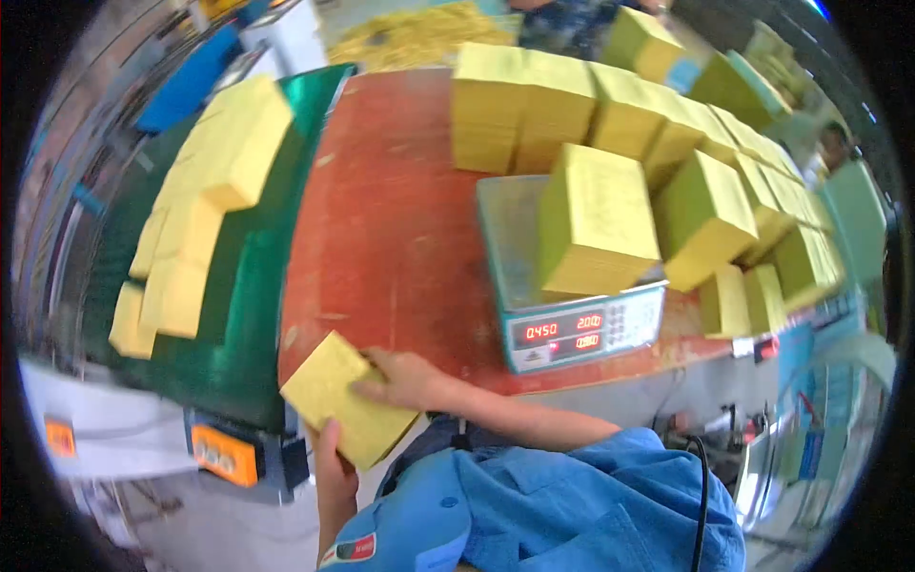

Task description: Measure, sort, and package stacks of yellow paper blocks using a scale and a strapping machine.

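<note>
Between my two hands is a stack of yellow paper sheets (338, 396), tilted at the front edge of the red table. My left hand (334, 464) grips its lower near side, thumb on top. My right hand (405, 379) is closed on the right side of the same stack, with its fingers over the top face. To the right, a tall block of yellow paper (600, 219) stands on the digital weighing scale (581, 334), whose red display is lit.
Rows of tall yellow paper blocks (548, 91) fill the table's back and right. Left of the red tabletop (372, 210), a green conveyor belt (248, 257) carries more yellow stacks (214, 162). An orange control box (224, 456) sits below it. Loose yellow paper (419, 36) lies beyond.
</note>
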The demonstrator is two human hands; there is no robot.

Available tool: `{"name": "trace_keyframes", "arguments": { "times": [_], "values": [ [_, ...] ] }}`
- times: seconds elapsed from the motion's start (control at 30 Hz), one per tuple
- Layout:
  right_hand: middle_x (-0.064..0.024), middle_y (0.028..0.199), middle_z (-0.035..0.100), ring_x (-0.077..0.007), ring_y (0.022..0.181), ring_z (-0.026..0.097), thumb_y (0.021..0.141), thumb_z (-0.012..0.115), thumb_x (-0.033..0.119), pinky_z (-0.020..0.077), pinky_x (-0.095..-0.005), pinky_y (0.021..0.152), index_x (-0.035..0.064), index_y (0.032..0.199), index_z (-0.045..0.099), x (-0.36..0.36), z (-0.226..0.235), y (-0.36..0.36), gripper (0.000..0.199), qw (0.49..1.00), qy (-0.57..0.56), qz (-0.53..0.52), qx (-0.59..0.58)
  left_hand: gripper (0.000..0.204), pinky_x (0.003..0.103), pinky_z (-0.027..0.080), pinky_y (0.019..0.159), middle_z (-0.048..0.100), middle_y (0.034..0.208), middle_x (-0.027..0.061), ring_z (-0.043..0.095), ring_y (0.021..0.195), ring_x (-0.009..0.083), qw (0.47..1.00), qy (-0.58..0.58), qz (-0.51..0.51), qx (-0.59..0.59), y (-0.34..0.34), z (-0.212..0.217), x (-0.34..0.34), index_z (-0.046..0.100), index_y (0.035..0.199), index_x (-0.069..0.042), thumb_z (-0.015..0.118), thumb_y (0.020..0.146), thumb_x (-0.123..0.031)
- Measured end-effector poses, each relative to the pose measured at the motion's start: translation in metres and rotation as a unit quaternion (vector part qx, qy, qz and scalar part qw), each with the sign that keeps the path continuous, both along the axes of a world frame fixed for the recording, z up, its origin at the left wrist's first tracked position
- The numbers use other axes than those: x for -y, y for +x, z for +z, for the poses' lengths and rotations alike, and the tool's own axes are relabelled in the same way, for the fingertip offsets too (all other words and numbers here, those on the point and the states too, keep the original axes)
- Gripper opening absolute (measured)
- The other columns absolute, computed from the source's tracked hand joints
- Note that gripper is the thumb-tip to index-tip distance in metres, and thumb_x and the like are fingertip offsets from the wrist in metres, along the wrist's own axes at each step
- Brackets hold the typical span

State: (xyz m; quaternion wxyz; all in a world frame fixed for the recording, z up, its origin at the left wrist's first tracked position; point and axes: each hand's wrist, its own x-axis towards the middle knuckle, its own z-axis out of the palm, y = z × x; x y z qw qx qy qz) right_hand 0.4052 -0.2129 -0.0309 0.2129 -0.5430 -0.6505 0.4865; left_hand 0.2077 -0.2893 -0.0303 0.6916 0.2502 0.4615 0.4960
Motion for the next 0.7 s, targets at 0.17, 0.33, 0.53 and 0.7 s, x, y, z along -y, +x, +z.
{"name": "trace_keyframes", "arguments": {
  "times": [0.17, 0.33, 0.53, 0.7],
  "values": [
    [-0.0298, 0.117, 0.061, -0.0435, 0.106, 0.061, 0.088, 0.053, 0.057, 0.0475, -0.0467, 0.093, -0.0036, 0.131, 0.05, -0.002, -0.03, 0.017, 0.074, 0.993, 0.007, -0.07, -0.099, 0.059, 0.041, 0.041, 0.104, 0.044, 0.142, 0.0142, 0.048, 0.128, 0.0262, 0.996, -0.058, -0.058, 0.028, -0.008, 0.006, -0.018, 0.03, 0.146, -0.007, 0.046, 0.096, -0.034],
    [-0.0297, 0.119, 0.06, -0.0422, 0.106, 0.062, 0.092, 0.051, 0.055, 0.049, -0.0458, 0.09, -0.0052, 0.127, 0.054, 0.011, -0.037, 0.03, 0.07, 0.992, -0.031, -0.093, -0.073, 0.065, 0.04, 0.041, 0.104, 0.048, 0.139, 0.0144, 0.05, 0.126, 0.026, 0.991, -0.086, -0.086, 0.055, -0.017, 0.033, -0.021, 0.035, 0.143, -0.003, 0.047, 0.094, -0.043],
    [-0.0138, 0.119, 0.06, -0.0178, 0.096, 0.06, 0.096, 0.055, 0.042, 0.0518, -0.0299, 0.074, -0.0028, 0.139, 0.042, 0.052, 0.04, 0.062, 0.063, 0.932, -0.037, -0.172, -0.318, 0.06, 0.039, 0.043, 0.102, 0.05, 0.137, 0.0147, 0.052, 0.122, 0.025, 0.989, -0.01, -0.147, 0.016, 0.009, 0.086, -0.052, 0.041, 0.14, -0.002, 0.04, 0.097, -0.042],
    [-0.0156, 0.13, 0.055, -0.0218, 0.121, 0.05, 0.097, 0.056, 0.027, 0.04, -0.0352, 0.103, -0.0036, 0.137, 0.044, 0.085, 0.13, 0.158, 0.052, 0.893, 0.158, -0.359, -0.222, 0.055, 0.037, 0.041, 0.105, 0.052, 0.135, 0.0143, 0.052, 0.124, 0.022, 0.927, 0.108, -0.355, 0.055, 0.134, 0.164, -0.1, 0.041, 0.14, 0.0, 0.042, 0.098, -0.035]
  ]
}}
